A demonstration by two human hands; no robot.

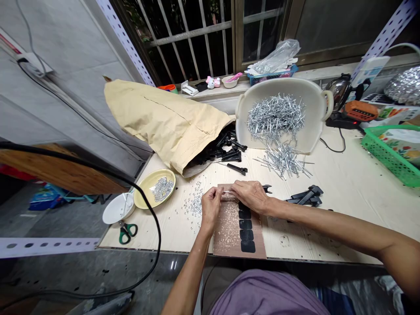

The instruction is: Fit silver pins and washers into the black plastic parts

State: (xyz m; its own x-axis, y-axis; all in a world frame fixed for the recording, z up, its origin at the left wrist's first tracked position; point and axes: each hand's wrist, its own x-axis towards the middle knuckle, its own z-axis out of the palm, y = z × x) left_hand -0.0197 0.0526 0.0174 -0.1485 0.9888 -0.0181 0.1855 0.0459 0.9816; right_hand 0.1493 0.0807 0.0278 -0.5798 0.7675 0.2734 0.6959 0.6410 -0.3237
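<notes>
My left hand [210,206] and my right hand [250,195] meet over a brown pad [229,232] with black squares at the table's front. The left fingers pinch the end of a thin silver pin [226,191]. The right hand is closed on a black plastic part, whose forked end [267,188] sticks out to the right. Small silver nuts [194,204] lie scattered just left of my left hand.
A white tub [311,118] spills silver pins [285,159] onto the table. A tan sack [164,120] holds black parts [226,151]. More black parts [306,195] lie to the right. A yellow dish [144,192], white bowl [115,212], scissors [127,232], green basket [387,159] are near.
</notes>
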